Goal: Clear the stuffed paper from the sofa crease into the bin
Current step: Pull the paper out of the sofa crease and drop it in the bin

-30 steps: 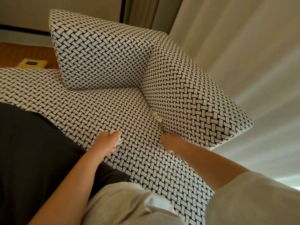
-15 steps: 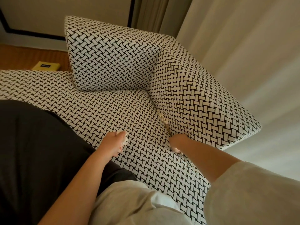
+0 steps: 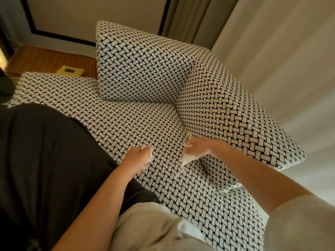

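grips a limp paper strip (image 3: 185, 161) dangling below the right hand (image 3: 198, 148) and its curled fingers (image 3: 189, 150), just off the sofa crease (image 3: 187, 132), and clutches a second wad (image 3: 149, 154) inside the closed left hand (image 3: 138, 157).

yellow box (image 3: 70, 71) on brown surface (image 3: 41, 59) | curtains (image 3: 272, 51) | dark fabric (image 3: 45, 151)

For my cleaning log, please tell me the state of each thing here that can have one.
left hand: grips a paper wad.
right hand: grips a paper strip, its end dangling.
sofa crease: a white scrap wedged in it.
bin: not in view.
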A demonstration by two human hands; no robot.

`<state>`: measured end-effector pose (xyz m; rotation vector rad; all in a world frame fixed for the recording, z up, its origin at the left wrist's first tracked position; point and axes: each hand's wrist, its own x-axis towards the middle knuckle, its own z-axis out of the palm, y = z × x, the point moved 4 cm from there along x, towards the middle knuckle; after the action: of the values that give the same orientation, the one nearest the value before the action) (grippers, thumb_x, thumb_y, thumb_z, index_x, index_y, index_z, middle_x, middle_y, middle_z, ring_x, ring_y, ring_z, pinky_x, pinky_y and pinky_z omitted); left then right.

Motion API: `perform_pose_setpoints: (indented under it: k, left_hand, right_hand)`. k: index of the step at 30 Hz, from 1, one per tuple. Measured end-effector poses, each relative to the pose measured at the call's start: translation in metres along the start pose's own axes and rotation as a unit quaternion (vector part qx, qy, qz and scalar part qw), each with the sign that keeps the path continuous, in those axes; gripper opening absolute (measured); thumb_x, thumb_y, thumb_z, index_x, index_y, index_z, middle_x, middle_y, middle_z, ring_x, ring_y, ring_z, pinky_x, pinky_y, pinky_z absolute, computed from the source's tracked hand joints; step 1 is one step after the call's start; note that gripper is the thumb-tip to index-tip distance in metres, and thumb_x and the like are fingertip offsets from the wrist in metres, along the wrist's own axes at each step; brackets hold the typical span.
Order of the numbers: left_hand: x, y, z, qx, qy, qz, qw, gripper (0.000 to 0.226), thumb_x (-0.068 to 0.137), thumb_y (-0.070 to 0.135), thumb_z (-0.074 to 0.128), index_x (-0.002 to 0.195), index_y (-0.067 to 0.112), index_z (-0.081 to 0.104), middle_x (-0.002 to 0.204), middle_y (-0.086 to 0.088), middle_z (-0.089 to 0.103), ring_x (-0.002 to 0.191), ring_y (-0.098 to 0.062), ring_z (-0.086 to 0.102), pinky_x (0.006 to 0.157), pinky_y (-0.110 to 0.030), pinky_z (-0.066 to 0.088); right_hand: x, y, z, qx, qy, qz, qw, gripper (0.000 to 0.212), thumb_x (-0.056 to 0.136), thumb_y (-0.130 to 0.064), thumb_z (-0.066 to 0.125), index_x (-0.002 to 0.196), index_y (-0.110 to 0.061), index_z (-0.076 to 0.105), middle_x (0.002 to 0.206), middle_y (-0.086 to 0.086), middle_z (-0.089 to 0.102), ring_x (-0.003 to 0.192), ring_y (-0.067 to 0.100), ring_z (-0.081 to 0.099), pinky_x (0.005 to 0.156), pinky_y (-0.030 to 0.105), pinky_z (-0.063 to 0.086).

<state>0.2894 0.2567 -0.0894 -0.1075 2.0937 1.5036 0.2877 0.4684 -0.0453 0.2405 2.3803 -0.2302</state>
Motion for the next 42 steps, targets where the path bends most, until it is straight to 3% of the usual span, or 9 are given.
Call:
perform_pose_setpoints:
  k: [7, 13, 16, 18, 21, 24, 31, 36, 42]
  left_hand:
    - [-0.006, 0.023, -0.044, -0.182, 0.046, -0.050, 0.981, 0.035, 0.094, 0.039, 0.042, 0.107, 0.010, 0.055, 0.076, -0.006, 0.051, 0.048, -0.009, 0.040, 0.033, -0.015, 0.030]
    - [-0.020, 0.047, -0.134, -0.271, 0.135, -0.009, 0.953, 0.034, 0.096, 0.036, 0.040, 0.111, 0.007, 0.047, 0.061, -0.004, 0.040, 0.034, -0.008, 0.032, 0.031, -0.014, 0.025]
    - [-0.034, 0.054, -0.178, -0.276, 0.173, 0.019, 0.945, 0.020, 0.096, 0.025, 0.041, 0.103, 0.007, 0.046, 0.061, -0.004, 0.036, 0.031, -0.006, 0.031, 0.031, -0.012, 0.024]
    - [-0.044, 0.056, -0.200, -0.268, 0.190, 0.033, 0.944, 0.019, 0.095, 0.019, 0.041, 0.088, 0.003, 0.048, 0.058, -0.003, 0.034, 0.029, -0.006, 0.029, 0.031, -0.013, 0.022]
    - [-0.061, 0.051, -0.238, -0.246, 0.241, 0.050, 0.938, 0.025, 0.095, 0.013, 0.042, 0.078, 0.009, 0.060, 0.058, -0.004, 0.040, 0.035, -0.009, 0.026, 0.033, -0.014, 0.020]
    - [-0.075, 0.039, -0.270, -0.226, 0.292, 0.044, 0.928, 0.027, 0.095, 0.011, 0.041, 0.085, 0.009, 0.066, 0.064, -0.005, 0.057, 0.033, -0.008, 0.029, 0.033, -0.015, 0.021]
    - [-0.096, -0.019, -0.351, -0.243, 0.394, 0.009, 0.886, 0.042, 0.095, 0.036, 0.042, 0.060, 0.012, 0.048, 0.057, -0.003, 0.033, 0.044, -0.013, 0.029, 0.039, -0.018, 0.024]
    - [-0.097, -0.056, -0.392, -0.333, 0.427, -0.043, 0.839, 0.043, 0.095, 0.042, 0.037, 0.062, 0.014, 0.040, 0.055, -0.001, 0.032, 0.041, -0.014, 0.026, 0.039, -0.015, 0.018]
    - [-0.082, -0.095, -0.425, -0.395, 0.421, -0.052, 0.815, 0.050, 0.094, 0.049, 0.026, 0.056, 0.017, 0.031, 0.050, 0.001, 0.026, 0.035, -0.010, 0.018, 0.035, -0.013, 0.014]
  right_hand:
    - [-0.003, -0.076, -0.026, 0.281, 0.081, -0.106, 0.950, 0.022, 0.091, -0.025, 0.054, 0.095, -0.005, 0.061, 0.088, 0.008, 0.059, 0.071, 0.017, 0.050, 0.062, 0.022, 0.043]
    - [-0.010, -0.175, -0.054, 0.341, 0.129, -0.232, 0.902, 0.019, 0.097, -0.028, 0.044, 0.094, -0.011, 0.053, 0.079, -0.004, 0.052, 0.062, 0.006, 0.044, 0.050, 0.011, 0.037]
    - [-0.006, -0.228, -0.065, 0.382, 0.143, -0.279, 0.869, 0.015, 0.096, -0.026, 0.045, 0.109, -0.025, 0.052, 0.102, -0.004, 0.054, 0.084, 0.012, 0.053, 0.065, 0.022, 0.047]
    - [-0.004, -0.261, -0.068, 0.427, 0.119, -0.290, 0.848, 0.016, 0.093, -0.025, 0.049, 0.105, -0.033, 0.054, 0.113, 0.003, 0.056, 0.099, 0.023, 0.057, 0.080, 0.041, 0.053]
    - [-0.001, -0.321, -0.065, 0.460, 0.066, -0.323, 0.824, 0.011, 0.094, -0.025, 0.049, 0.098, -0.028, 0.059, 0.109, 0.008, 0.060, 0.101, 0.027, 0.058, 0.092, 0.046, 0.049]
    - [-0.001, -0.369, -0.056, 0.455, 0.065, -0.343, 0.819, 0.014, 0.095, -0.025, 0.048, 0.097, -0.019, 0.060, 0.095, 0.007, 0.061, 0.085, 0.023, 0.056, 0.078, 0.039, 0.046]
    - [0.011, -0.469, -0.017, 0.454, 0.015, -0.338, 0.824, 0.017, 0.094, -0.025, 0.045, 0.094, -0.017, 0.059, 0.101, 0.015, 0.063, 0.090, 0.031, 0.061, 0.069, 0.036, 0.048]
    - [0.025, -0.518, 0.002, 0.457, 0.012, -0.324, 0.828, 0.024, 0.092, -0.022, 0.044, 0.072, -0.018, 0.056, 0.086, 0.015, 0.060, 0.080, 0.031, 0.058, 0.070, 0.039, 0.045]
    - [0.060, -0.561, 0.021, 0.455, 0.018, -0.294, 0.840, 0.035, 0.096, -0.028, 0.040, 0.066, -0.015, 0.052, 0.072, 0.007, 0.057, 0.076, 0.028, 0.058, 0.076, 0.042, 0.049]
